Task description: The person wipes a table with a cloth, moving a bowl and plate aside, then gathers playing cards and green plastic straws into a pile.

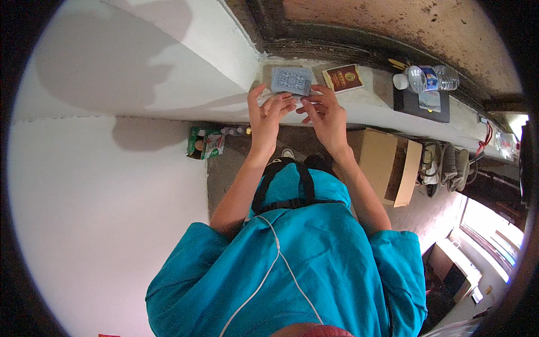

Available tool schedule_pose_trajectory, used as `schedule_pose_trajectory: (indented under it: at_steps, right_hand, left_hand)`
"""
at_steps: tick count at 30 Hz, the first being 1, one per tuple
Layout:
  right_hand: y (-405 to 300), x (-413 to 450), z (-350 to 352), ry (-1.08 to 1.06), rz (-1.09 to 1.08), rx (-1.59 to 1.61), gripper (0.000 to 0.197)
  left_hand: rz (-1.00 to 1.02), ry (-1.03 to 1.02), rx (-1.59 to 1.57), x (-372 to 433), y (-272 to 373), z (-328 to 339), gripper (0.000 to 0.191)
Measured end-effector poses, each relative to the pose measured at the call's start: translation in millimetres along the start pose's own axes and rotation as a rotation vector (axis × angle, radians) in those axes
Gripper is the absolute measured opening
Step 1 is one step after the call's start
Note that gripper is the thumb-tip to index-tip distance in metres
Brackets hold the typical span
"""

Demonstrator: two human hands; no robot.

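Note:
A slightly fanned stack of playing cards [292, 81] lies face down on the window ledge, patterned backs showing. My left hand [269, 109] is at the near left of the stack, its index finger raised apart from the curled others. On the near right side, my right hand [326, 111] has its index fingertip at the corner of the cards, with thumb and other fingers spread below. Nothing shows gripped in either palm. Whether the fingertips press on the cards is hard to see. Just right of the stack is a dark red card box [343, 78] bearing writing.
Farther right on the ledge, a clear plastic bottle [446, 79] lies on its side over a black box [400, 101]. Below the ledge stand an open cardboard carton [374, 156] and several shoes [457, 168]. A green box [196, 145] sits on the floor by the white wall [105, 202].

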State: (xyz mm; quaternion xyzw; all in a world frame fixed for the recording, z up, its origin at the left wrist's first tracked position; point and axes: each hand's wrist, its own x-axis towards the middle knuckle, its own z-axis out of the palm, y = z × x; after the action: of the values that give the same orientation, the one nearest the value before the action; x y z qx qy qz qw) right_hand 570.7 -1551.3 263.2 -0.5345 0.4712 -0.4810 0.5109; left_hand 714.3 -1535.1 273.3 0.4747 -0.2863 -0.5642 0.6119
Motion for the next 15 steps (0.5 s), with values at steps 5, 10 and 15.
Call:
schedule_pose_trajectory:
  at_steps: [5,10,15]
  right_hand:
    - [-1,-9,-10,-0.032,0.067,0.122,0.04]
    - [5,-28,-32,-0.014,0.112,0.143,0.03]
    - [6,-37,-65,0.162,0.082,0.158,0.023]
  left_hand:
    - [0.065,-0.033,-0.043,-13,-9,6,0.035]
    - [0.098,-0.086,0.039,-27,-32,26,0.029]
    - [0.171,-0.31,0.11,-29,-46,63,0.015]
